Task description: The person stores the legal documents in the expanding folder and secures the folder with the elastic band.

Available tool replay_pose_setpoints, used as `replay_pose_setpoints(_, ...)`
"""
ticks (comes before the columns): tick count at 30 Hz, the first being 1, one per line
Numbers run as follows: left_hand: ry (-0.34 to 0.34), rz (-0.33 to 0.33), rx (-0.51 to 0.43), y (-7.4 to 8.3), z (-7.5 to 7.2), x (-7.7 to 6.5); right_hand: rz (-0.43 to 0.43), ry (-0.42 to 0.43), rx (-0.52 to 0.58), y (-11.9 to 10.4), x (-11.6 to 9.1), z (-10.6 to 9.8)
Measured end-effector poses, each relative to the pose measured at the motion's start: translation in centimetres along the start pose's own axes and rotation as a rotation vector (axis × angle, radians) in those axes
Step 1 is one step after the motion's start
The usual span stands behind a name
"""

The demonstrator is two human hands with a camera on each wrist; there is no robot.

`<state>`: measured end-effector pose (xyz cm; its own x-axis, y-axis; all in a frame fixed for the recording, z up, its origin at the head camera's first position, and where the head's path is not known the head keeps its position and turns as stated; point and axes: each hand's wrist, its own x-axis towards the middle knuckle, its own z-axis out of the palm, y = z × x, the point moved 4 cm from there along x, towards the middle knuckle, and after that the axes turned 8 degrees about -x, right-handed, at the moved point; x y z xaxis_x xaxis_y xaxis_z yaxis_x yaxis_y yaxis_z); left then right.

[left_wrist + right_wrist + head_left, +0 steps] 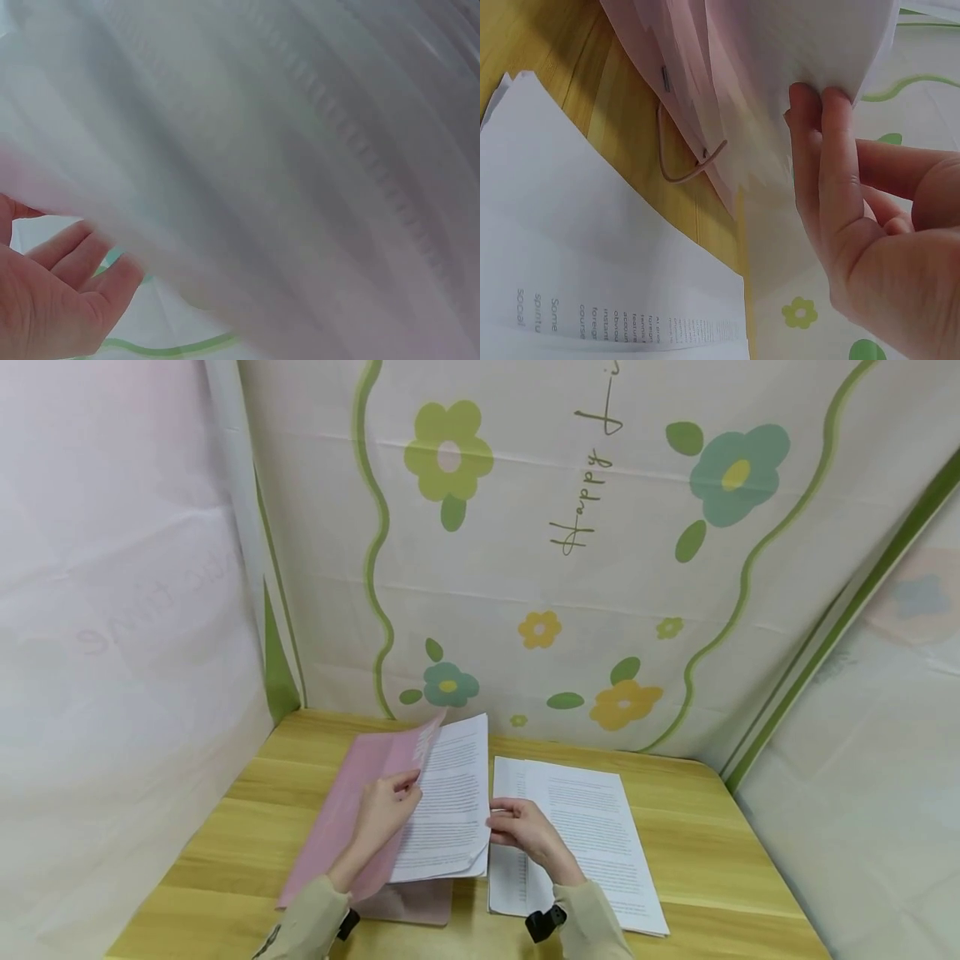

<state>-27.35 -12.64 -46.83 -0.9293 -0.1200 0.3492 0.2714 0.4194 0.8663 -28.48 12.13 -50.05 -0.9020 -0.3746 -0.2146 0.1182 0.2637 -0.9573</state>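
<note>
In the head view a pink folder [358, 789] stands partly opened on the table, with a stack of printed sheets [450, 797] inside it. My left hand [386, 810] pinches the edge of the folder's front cover and keeps it raised to the left. The stack's right edge is between the fingers and thumb of my right hand [527, 827]. In the right wrist view two fingertips [804, 97] press against the sheets near their edge. A blurred translucent surface fills most of the left wrist view, with the left hand [60, 292] at lower left.
A second pile of printed pages [588, 839] lies on the wooden table [705, 852] to the right of the folder. A thin elastic cord [679, 180] loops out from the folder. Flower-patterned cloth [540, 527] hangs behind the table and at both sides.
</note>
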Motion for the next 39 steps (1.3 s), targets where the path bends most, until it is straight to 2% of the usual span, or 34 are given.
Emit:
replay_pose_setpoints(8, -0.013, 0.016, 0.000, 0.2, 0.1, 0.1, 0.009, 0.018, -0.011, -0.2, 0.4, -0.2)
replay_pose_setpoints(18, 0.008, 0.072, 0.001, 0.4, 0.1, 0.0, -0.021, -0.039, -0.003, -0.6, 1.5, 1.1)
replay_pose_setpoints(26, 0.006, 0.051, 0.000, 0.4, 0.1, 0.1, -0.031, -0.041, -0.002, -1.1, 1.7, 1.7)
replay_pose_setpoints(39, 0.042, 0.039, 0.029, 0.3, 0.1, 0.0, -0.024, -0.063, 0.009, -1.0, 2.8, 2.5)
